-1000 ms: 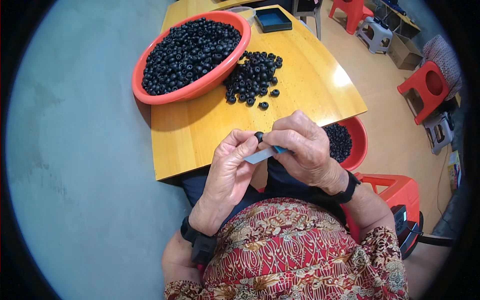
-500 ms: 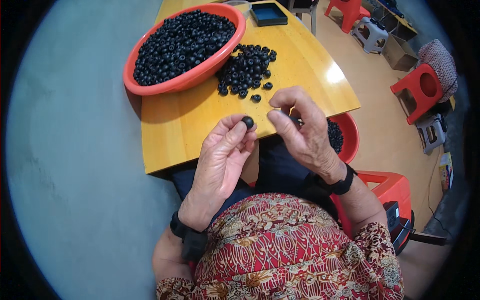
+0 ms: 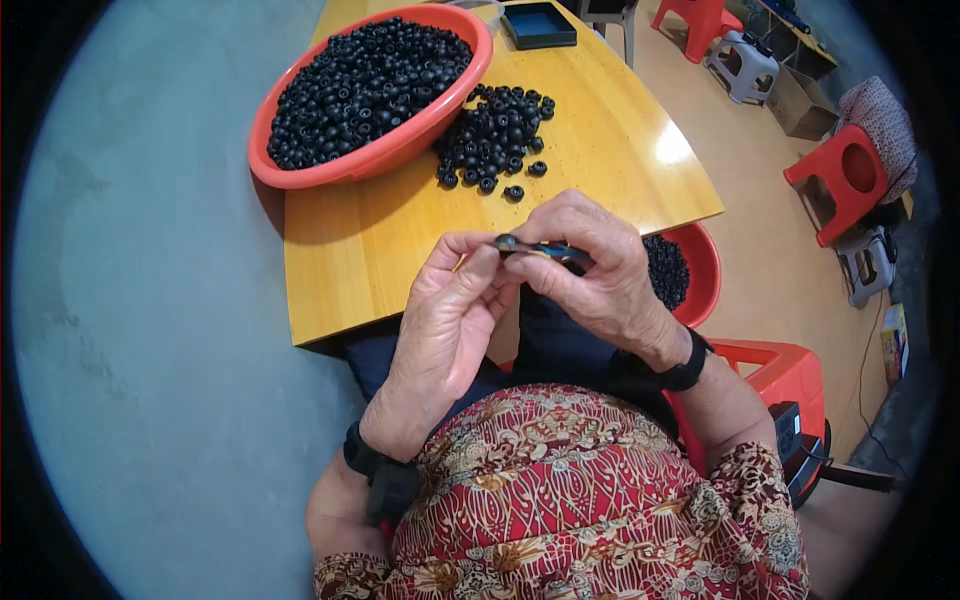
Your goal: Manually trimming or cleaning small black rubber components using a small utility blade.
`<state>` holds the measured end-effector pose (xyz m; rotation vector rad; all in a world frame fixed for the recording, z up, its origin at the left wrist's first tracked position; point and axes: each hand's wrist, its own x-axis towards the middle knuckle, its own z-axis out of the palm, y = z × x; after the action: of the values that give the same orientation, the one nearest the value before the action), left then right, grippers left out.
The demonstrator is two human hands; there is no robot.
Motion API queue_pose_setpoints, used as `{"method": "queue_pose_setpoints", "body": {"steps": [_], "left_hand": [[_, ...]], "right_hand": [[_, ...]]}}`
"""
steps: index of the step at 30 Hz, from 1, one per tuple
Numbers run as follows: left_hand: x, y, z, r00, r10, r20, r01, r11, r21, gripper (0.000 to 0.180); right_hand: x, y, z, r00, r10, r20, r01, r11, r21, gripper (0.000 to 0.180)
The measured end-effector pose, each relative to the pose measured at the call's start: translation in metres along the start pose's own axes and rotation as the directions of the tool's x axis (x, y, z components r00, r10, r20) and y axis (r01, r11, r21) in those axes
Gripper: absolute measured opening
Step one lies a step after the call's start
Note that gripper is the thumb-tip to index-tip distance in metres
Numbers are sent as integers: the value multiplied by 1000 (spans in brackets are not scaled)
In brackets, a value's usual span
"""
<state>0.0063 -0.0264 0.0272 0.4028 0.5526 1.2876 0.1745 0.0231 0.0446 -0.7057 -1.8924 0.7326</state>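
while the left hand [image 3: 450, 320] pinches a small black ring [image 3: 506, 243] at its fingertips, the right hand [image 3: 590, 270] closes around a thin blue-handled tool [image 3: 555, 250] whose tip meets it, both raised close together, likely for a steady view. beyond the hands, a loose pile of black rings [image 3: 495, 140] lies on the wooden table [image 3: 400, 240] beside a full orange basin [image 3: 375, 90]; a red bowl [image 3: 700, 270] sits under the right wrist.

small black piece [image 3: 506, 242]: round, dark, being pinched at both hands' fingertips, above table edge
blue-handled tool [image 3: 560, 252]: lying roughly level, mostly hidden, tip touching piece
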Motion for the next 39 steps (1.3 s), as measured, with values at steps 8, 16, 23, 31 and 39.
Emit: {"method": "queue_pose_setpoints", "body": {"steps": [8,16,23,31,39], "left_hand": [[1,0,-1,999,51,14,-52,994,99,10],[2,3,-3,996,-76,38,78,996,-34,12],[5,1,-6,998,-58,12,58,997,-45,15],[2,2,-4,994,-102,34,105,991,-81,17],[4,6,-6,993,-113,24,114,993,-36,15]], "right_hand": [[2,0,-2,1000,8,12,-9,998,61,18],[2,2,-5,994,-45,96,44,999,15,21],[3,4,-5,997,-56,51,55,998,38,23],[4,-1,-6,993,-76,87,76,997,0,21],[3,0,-9,999,-23,42,25,999,-28,24]]}}
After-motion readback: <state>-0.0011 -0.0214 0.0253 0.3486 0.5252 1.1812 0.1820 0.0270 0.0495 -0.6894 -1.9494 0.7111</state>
